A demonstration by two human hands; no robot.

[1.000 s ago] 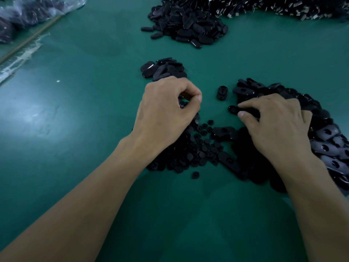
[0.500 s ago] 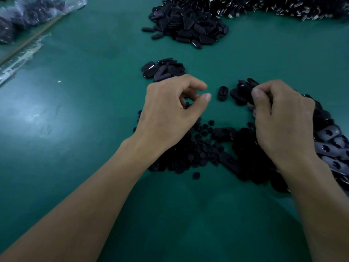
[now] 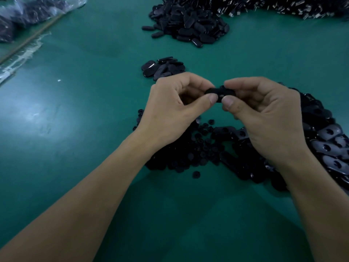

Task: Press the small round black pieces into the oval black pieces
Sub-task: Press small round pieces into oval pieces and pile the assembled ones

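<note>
An oval black piece [image 3: 219, 93] is held in the air between both hands above the green table. My left hand [image 3: 175, 108] pinches its left end with thumb and fingers. My right hand [image 3: 264, 114] pinches its right end the same way. A small pale spot shows on the piece between my two thumbs; whether a round piece sits there I cannot tell. Below the hands lies a heap of small round black pieces [image 3: 188, 150]. A heap of oval pieces with holes [image 3: 328, 140] spreads to the right.
A small cluster of oval pieces [image 3: 162, 68] lies just beyond my left hand. A larger pile of oval pieces [image 3: 188, 25] sits at the back, with metal parts [image 3: 283, 6] behind it. Plastic bags [image 3: 28, 14] lie at the far left on the green table [image 3: 75, 110].
Both hands have lifted off the heaps and come together at the middle. The right hand brought an oval piece from the right heap, and now both hands pinch it.
</note>
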